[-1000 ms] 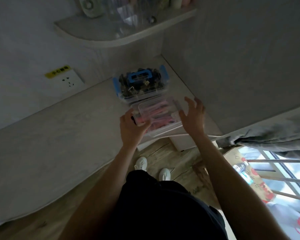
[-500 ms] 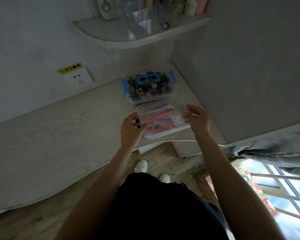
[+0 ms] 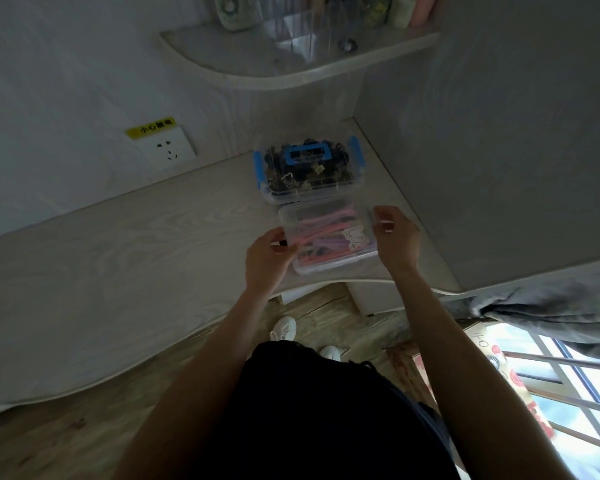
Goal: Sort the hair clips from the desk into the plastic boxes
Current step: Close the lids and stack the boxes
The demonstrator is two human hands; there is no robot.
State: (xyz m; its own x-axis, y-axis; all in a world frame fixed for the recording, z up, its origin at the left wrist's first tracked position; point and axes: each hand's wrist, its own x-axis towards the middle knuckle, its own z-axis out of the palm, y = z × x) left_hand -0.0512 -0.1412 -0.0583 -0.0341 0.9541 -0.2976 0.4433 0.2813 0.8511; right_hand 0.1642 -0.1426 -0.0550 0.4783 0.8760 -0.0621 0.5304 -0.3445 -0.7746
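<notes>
Two plastic boxes stand on the pale wooden desk (image 3: 118, 265) in its right corner. The far box (image 3: 309, 171) has blue latches and a blue handle and holds dark hair clips. The near clear box (image 3: 329, 237), touching it, holds pink and purple clips and bears a small bear sticker on its lid. My left hand (image 3: 267, 258) grips the clear box's left end. At the box's right end, my right hand (image 3: 395, 237) pinches the edge with thumb and fingers. No loose clips show on the desk.
A wall socket (image 3: 168, 150) with a yellow label sits on the back wall. A curved shelf (image 3: 291, 60) with bottles and clear containers hangs above the corner. A grey side panel (image 3: 499, 168) bounds the desk on the right. Wooden floor and white shoes lie below.
My right hand went from open beside the clear box to gripping its right end. The view shifted so the boxes appear slightly further right; the clear box stays against the blue-latched one.
</notes>
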